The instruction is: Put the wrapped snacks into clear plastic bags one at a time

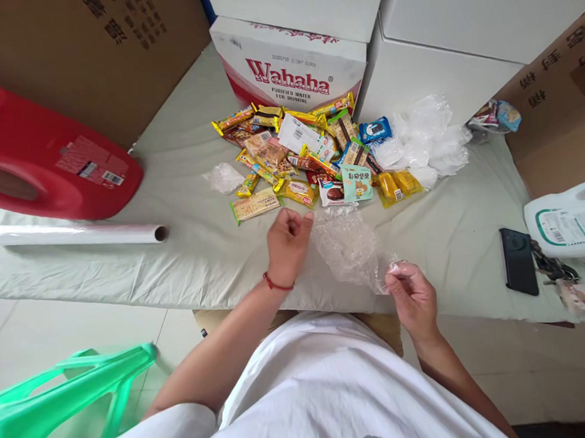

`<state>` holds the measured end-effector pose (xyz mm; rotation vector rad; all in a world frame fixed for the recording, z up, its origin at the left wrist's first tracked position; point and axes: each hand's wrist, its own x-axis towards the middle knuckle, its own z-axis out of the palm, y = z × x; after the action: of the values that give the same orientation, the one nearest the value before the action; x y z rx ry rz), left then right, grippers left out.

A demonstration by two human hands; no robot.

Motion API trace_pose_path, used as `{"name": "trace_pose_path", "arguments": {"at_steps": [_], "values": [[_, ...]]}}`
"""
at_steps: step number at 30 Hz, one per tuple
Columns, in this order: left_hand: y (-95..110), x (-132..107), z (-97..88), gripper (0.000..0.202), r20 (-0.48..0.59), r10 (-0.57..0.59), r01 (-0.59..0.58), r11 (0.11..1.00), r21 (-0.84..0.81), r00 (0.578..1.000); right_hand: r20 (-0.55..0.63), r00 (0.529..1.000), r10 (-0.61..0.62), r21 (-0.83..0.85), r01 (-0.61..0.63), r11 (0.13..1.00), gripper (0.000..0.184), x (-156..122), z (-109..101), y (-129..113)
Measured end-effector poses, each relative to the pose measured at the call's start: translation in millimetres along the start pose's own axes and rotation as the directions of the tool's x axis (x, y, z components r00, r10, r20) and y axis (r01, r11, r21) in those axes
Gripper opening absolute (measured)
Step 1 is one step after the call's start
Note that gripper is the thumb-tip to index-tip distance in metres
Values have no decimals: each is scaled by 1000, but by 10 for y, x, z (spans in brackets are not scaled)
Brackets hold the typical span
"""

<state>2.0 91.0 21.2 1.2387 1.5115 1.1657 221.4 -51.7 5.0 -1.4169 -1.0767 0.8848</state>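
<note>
A thin clear plastic bag stretches between my two hands above the cloth-covered surface. My left hand, with a red string at its wrist, is closed in a pinch at the bag's upper left edge. My right hand pinches the lower right corner of the same bag. Just beyond lies a pile of wrapped snacks, among them a yellow snack packet, a mint-green nut packet, a long wafer-like bar and a blue packet. The bag looks flat, with nothing visible inside.
Crumpled clear bags are heaped right of the snacks; a smaller crumpled bag lies left. A Wahaba-style white carton stands behind. Left are a red jug and white roll; right, a phone and white bottle.
</note>
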Motion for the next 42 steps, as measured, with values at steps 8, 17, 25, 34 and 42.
{"name": "trace_pose_path", "arguments": {"at_steps": [8, 17, 25, 34, 42], "values": [[175, -461, 371, 55, 337, 18, -34, 999, 40, 941, 402, 832, -384, -336, 524, 783, 17, -109, 156, 80], [-174, -635, -276, 23, 120, -310, 329, 825, -459, 943, 270, 937, 220, -230, -159, 960, 22, -497, -169, 89], [-358, -1006, -428, 28, 168, -260, 309, 818, -486, 951, 177, 920, 349, -272, -295, 916, 70, 443, -71, -98], [-177, -1222, -910, 39, 39, -191, 194, 941, -276, 981, 387, 917, 94, -315, 36, 948, 19, 618, 699, -346], [-206, -500, -361, 24, 80, -117, 112, 991, 68, 990, 360, 925, 118, -259, -22, 966, 23, 609, 659, -330]]}}
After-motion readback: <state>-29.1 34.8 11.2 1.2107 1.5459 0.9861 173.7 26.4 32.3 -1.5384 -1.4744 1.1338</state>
